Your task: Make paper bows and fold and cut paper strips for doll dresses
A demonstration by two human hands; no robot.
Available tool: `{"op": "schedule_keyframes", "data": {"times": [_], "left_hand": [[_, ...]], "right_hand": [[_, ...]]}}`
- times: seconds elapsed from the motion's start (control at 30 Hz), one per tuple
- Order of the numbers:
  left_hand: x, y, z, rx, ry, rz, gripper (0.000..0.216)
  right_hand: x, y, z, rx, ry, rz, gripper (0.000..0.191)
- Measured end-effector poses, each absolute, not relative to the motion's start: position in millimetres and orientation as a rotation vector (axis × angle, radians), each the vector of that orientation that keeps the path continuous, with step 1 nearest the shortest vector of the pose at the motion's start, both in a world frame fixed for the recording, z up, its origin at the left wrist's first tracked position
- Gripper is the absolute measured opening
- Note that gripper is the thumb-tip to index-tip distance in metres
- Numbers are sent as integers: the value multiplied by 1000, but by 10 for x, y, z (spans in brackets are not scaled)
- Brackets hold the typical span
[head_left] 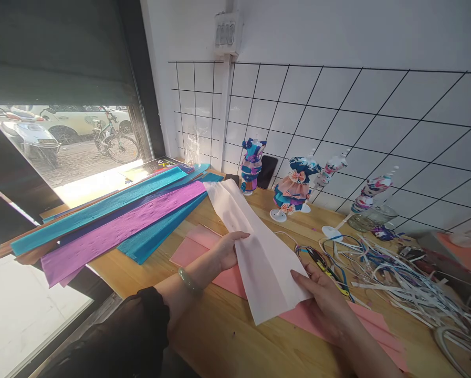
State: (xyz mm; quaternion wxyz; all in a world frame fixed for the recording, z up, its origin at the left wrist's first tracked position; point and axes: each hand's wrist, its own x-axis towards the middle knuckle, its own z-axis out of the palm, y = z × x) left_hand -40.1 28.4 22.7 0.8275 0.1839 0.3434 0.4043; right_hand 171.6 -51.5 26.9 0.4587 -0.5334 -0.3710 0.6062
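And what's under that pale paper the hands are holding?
Pink paper pokes out on both sides, lying on the wooden table. The pale paper covers the middle, so I can't see what's there.

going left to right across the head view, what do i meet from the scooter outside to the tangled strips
Scooter, bicycle, left hand, dark phone, right hand, tangled strips.

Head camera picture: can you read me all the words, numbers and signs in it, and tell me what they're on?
No text can be read for certain.
Dark printed item near the window: bright letter-like marks, too small and blurred.
Yellow-and-black tool: too small to tell.
Pale paper in the left hand and right hand: no writing shows.
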Motion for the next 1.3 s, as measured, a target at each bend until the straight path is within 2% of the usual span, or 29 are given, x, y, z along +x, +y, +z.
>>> {"op": "schedule_keyframes", "data": {"times": [0.2,0.33,0.47,0.57,0.8,1.3], "left_hand": [[-355,250,163,457,735,845,31],[-351,249,168,429,799,859,32],[-367,238,180,461,756,860,32],[-374,229,169,491,732,865,31],[-362,249,151,471,754,866,32],[-389,288,142,438,807,809,37]], "right_hand": [[1719,-498,251,-1426,-1205,1385,49],[1919,-434,281,-1654,-1312,925,54],[2320,-376,323,-1913,-1484,380,45],[2617,-342,274,-2122,-1645,118,42],[2800,-290,68,-2167,-1957,119,31],[2810,-324,283,-2150,-1842,214,38]]}}
